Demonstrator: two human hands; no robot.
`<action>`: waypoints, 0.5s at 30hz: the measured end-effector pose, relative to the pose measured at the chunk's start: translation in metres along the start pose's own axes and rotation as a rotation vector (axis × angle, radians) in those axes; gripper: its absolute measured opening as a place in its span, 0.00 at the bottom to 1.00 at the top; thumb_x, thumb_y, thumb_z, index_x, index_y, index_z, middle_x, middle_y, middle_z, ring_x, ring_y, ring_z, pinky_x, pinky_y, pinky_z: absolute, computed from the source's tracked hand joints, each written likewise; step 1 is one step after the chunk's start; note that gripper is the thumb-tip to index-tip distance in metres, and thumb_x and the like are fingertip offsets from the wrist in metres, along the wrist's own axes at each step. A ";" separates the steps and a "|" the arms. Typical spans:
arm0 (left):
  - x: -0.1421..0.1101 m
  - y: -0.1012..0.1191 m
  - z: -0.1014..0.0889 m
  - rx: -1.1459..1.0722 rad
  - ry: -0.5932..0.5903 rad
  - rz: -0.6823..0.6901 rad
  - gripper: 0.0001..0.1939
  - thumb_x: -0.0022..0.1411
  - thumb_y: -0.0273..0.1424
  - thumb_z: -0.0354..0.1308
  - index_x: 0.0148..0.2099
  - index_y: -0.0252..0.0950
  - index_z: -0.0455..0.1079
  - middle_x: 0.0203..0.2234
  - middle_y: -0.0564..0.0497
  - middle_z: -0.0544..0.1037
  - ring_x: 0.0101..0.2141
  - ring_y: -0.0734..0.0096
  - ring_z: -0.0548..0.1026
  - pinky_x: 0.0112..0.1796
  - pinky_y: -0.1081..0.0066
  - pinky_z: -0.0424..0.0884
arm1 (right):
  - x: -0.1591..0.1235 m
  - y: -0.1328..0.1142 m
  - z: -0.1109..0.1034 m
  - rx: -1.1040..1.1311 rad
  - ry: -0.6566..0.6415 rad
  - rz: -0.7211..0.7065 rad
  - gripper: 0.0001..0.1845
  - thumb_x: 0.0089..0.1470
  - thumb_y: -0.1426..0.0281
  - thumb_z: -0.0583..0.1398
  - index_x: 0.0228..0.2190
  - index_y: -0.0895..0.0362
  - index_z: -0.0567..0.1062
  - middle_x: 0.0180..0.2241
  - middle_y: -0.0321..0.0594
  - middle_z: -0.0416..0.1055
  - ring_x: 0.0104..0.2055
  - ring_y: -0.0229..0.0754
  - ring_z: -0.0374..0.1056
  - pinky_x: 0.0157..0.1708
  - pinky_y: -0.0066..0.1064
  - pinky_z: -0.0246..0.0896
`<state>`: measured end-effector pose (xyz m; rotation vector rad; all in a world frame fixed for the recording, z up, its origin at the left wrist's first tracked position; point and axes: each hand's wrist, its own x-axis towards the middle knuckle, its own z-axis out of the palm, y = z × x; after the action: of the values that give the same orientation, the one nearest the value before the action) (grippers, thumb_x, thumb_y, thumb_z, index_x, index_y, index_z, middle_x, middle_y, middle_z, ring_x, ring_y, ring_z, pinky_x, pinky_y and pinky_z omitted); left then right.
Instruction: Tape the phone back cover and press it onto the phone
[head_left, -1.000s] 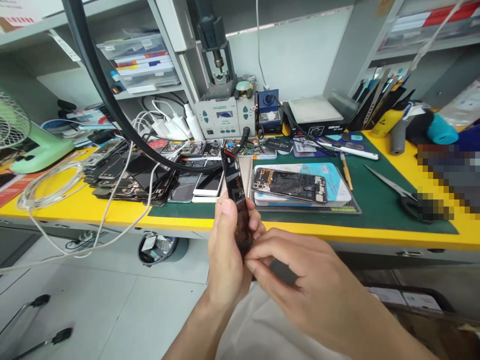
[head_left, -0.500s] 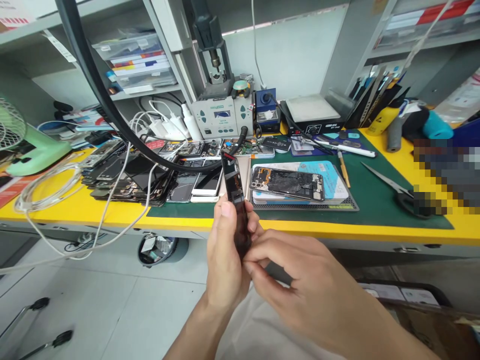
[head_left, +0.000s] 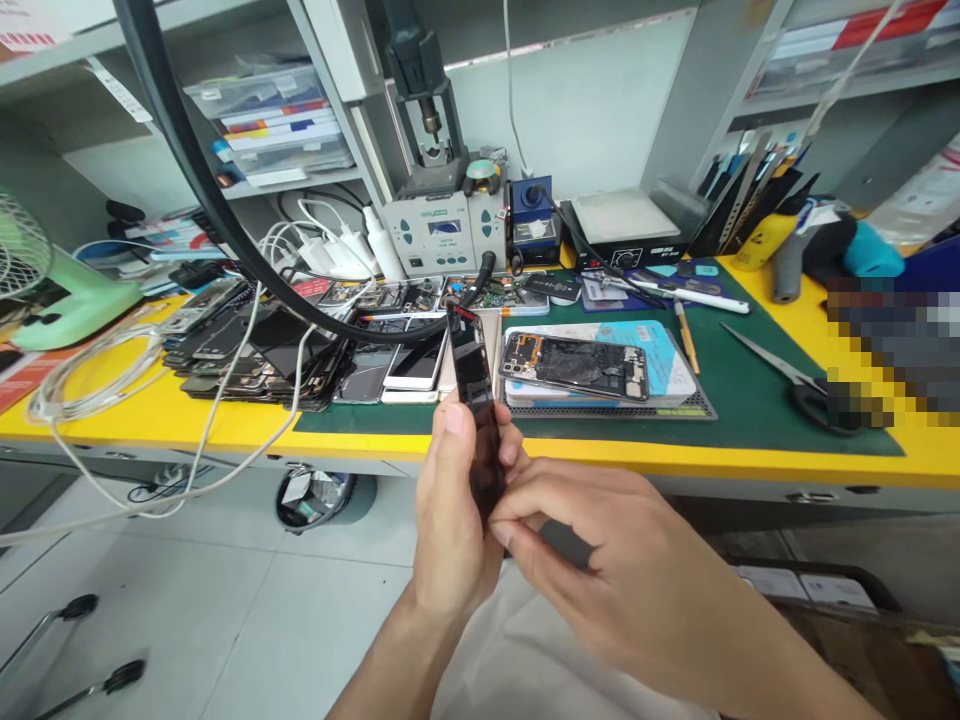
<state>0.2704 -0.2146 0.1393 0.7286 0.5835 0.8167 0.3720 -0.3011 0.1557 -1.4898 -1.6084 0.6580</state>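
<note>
My left hand is wrapped round a dark, glossy phone, held upright and tilted nearly edge-on in front of the bench. The thumb lies along its left side and fingertips curl over its right edge. My right hand is closed in a pinch at the phone's lower right end, thumb and index finger pressed together. Whether a small piece is between those fingertips is hidden. Beyond the hands, an opened phone with an orange flex part and bare insides rests on a blue and white box.
Stacked phone parts fill the bench's left side, near a coiled white cable. A black hose arches across the view. Scissors lie on the green mat at right. A bin stands below.
The phone has turned slightly in my left hand, its top shifting a little to the right. My right hand keeps its pinch at the lower end, moved very slightly.
</note>
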 end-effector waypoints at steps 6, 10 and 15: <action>-0.002 -0.001 0.000 0.040 0.016 0.043 0.26 0.64 0.56 0.60 0.43 0.37 0.69 0.26 0.55 0.65 0.22 0.78 0.61 0.23 0.76 0.61 | 0.002 -0.001 0.005 -0.017 0.049 0.015 0.09 0.62 0.79 0.58 0.32 0.55 0.73 0.32 0.32 0.73 0.35 0.37 0.68 0.37 0.31 0.59; -0.004 -0.002 0.000 0.076 0.035 0.050 0.26 0.64 0.57 0.60 0.43 0.37 0.69 0.27 0.55 0.66 0.22 0.77 0.61 0.21 0.77 0.60 | 0.000 -0.001 0.008 -0.015 0.054 0.014 0.09 0.60 0.80 0.58 0.32 0.55 0.74 0.32 0.33 0.73 0.34 0.38 0.69 0.37 0.31 0.60; -0.003 -0.003 -0.001 0.069 0.039 0.055 0.26 0.63 0.57 0.60 0.43 0.37 0.70 0.27 0.55 0.66 0.22 0.77 0.61 0.24 0.75 0.61 | 0.001 0.000 0.007 0.030 0.049 0.043 0.09 0.60 0.80 0.59 0.31 0.55 0.73 0.32 0.32 0.74 0.34 0.37 0.69 0.36 0.30 0.60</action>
<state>0.2691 -0.2186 0.1369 0.7960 0.6309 0.8664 0.3662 -0.2991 0.1524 -1.5113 -1.5265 0.6616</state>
